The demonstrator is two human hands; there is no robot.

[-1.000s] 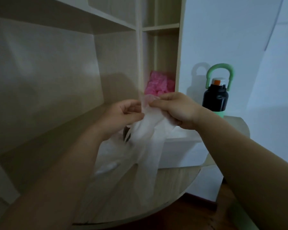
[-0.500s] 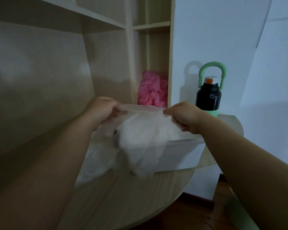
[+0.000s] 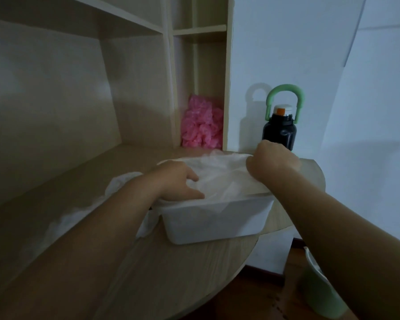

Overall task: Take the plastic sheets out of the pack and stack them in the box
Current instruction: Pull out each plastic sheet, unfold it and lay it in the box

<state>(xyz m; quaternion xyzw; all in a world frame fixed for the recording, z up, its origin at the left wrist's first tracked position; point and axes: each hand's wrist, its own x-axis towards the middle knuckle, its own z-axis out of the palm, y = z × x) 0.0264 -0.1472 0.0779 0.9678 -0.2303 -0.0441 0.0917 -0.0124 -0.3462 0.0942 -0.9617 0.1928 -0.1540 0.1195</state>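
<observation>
Stacking now: left hand (image 3: pixel 180 181) and right hand (image 3: pixel 271 162), fingers curled, both pinch 1 translucent white plastic sheet (image 3: pixel 224 179) inside the white rectangular plastic box (image 3: pixel 217 224); next, likely release, flatten.

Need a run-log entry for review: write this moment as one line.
left hand: rests on plastic sheet in white box | right hand: grips sheet's far edge | loose plastic: on table, left of box

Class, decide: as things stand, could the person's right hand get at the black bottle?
Probably yes. The black bottle stands just behind the right hand with nothing between them, but the hand grips the plastic sheet, which it must release first.
</observation>
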